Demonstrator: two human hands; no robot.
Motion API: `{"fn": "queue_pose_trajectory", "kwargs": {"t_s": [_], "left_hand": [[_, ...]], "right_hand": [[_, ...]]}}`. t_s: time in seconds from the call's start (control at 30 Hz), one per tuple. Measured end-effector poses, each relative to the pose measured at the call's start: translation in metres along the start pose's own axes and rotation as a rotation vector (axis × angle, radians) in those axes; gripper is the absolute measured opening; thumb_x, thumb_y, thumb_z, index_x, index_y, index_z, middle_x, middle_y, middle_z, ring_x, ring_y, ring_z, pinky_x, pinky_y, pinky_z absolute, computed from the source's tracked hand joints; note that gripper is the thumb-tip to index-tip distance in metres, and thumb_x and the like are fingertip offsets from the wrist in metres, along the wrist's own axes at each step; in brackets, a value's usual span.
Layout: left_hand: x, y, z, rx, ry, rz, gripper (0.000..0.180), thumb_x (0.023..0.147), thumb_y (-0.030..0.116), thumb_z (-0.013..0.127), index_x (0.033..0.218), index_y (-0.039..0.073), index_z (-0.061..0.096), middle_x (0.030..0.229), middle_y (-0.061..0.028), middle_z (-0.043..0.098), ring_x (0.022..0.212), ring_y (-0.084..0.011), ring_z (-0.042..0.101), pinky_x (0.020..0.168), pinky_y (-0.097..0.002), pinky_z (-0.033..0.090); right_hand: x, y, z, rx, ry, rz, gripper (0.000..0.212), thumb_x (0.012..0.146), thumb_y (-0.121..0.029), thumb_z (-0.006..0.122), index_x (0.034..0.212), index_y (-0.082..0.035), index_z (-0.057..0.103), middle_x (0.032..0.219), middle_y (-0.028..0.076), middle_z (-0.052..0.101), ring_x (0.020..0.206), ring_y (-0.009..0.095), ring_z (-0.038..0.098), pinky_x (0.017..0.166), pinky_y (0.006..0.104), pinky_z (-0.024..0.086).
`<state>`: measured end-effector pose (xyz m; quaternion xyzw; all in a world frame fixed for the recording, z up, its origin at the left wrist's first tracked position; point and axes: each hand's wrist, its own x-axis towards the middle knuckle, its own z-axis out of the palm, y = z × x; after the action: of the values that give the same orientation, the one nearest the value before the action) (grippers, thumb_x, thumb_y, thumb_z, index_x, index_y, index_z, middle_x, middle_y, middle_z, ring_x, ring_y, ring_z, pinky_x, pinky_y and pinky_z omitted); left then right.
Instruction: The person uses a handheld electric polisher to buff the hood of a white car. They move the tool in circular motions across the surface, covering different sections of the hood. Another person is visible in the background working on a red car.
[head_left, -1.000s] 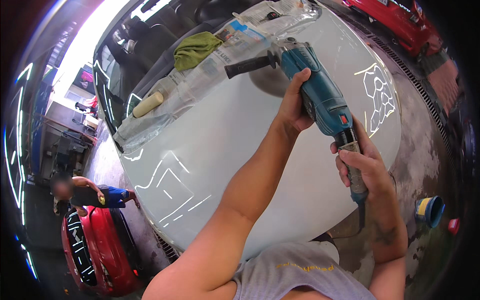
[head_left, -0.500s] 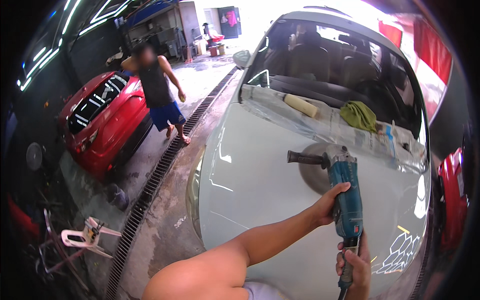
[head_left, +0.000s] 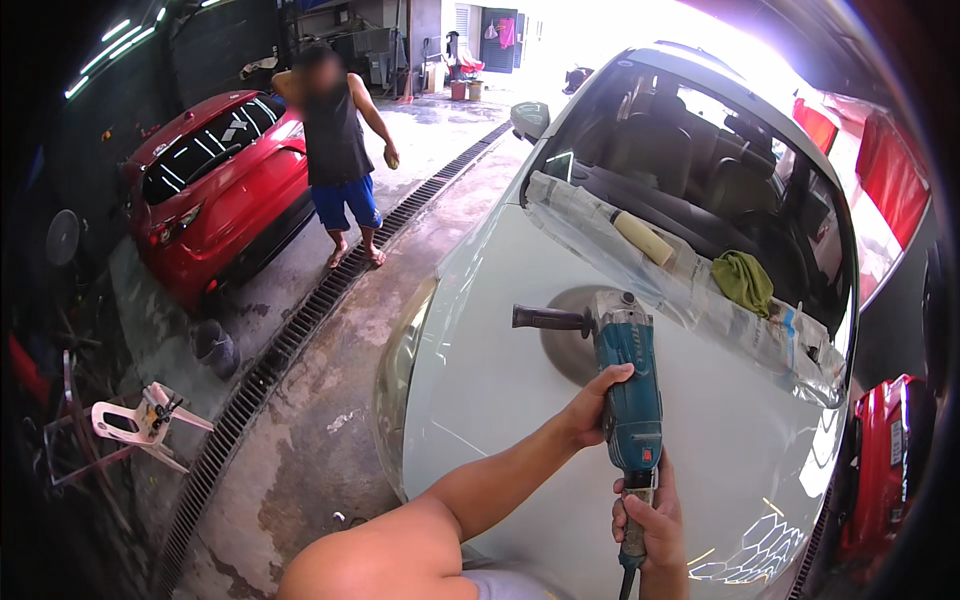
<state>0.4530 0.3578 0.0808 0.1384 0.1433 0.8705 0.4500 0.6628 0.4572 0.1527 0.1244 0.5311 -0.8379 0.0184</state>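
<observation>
A teal rotary polisher [head_left: 633,385] lies over the white car hood [head_left: 490,400], its round pad [head_left: 565,350] blurred against the paint. My left hand [head_left: 595,405] is closed on the side of the polisher's body, thumb on top. Lower down, my right hand [head_left: 652,520] wraps round the rear grip, where the cord comes out. The black side handle [head_left: 548,317] sticks out to the left with no hand on it. Beyond the pad, a covering sheet [head_left: 690,310] runs along the windshield base, bearing a cream bottle [head_left: 642,238] and a green cloth [head_left: 743,282].
At the left, a person [head_left: 338,140] in a dark sleeveless top stands by a red car [head_left: 220,200]. A drain grate [head_left: 300,340] runs along the floor beside the hood. A pale plastic stool [head_left: 140,420] and a dark bucket [head_left: 213,348] stand nearer. Red bodywork [head_left: 885,460] shows at right.
The view has shifted, so the car sits farther right and lower. The polisher has moved left across the hood with both my hands on it. The person at left has shifted their stance.
</observation>
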Motion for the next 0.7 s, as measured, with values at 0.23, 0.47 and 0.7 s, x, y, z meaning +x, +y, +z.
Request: {"fn": "queue_pose_trajectory", "kwargs": {"t_s": [0.23, 0.47, 0.7], "left_hand": [[-0.019, 0.007, -0.006, -0.030, 0.029, 0.042, 0.051, 0.100, 0.046, 0.070, 0.125, 0.003, 0.062, 0.110, -0.0136, 0.073, 0.098, -0.0250, 0.076, 0.090, -0.0416, 0.064], [-0.026, -0.004, 0.004, -0.029, 0.044, 0.034, 0.048, 0.101, 0.045, 0.069, 0.123, 0.003, 0.063, 0.108, -0.0131, 0.073, 0.096, -0.0230, 0.075, 0.088, -0.0398, 0.064], [-0.018, -0.036, 0.008, -0.032, 0.005, -0.073, 0.044, 0.101, 0.045, 0.070, 0.118, 0.005, 0.064, 0.102, -0.0102, 0.073, 0.090, -0.0214, 0.075, 0.084, -0.0383, 0.064]], "right_hand": [[0.004, 0.007, 0.007, -0.059, -0.040, 0.021, 0.098, 0.092, -0.001, 0.069, 0.171, -0.014, 0.013, 0.111, 0.018, 0.060, 0.066, 0.018, 0.065, 0.049, 0.0309, 0.057], [-0.008, 0.013, 0.000, -0.067, -0.008, 0.025, 0.099, 0.090, -0.002, 0.069, 0.171, -0.015, 0.013, 0.111, 0.019, 0.058, 0.066, 0.019, 0.065, 0.049, 0.0311, 0.056], [-0.038, 0.025, -0.015, -0.063, 0.067, -0.018, 0.094, 0.091, -0.008, 0.074, 0.167, -0.012, 0.020, 0.113, 0.018, 0.061, 0.072, 0.021, 0.066, 0.055, 0.0335, 0.057]]}}
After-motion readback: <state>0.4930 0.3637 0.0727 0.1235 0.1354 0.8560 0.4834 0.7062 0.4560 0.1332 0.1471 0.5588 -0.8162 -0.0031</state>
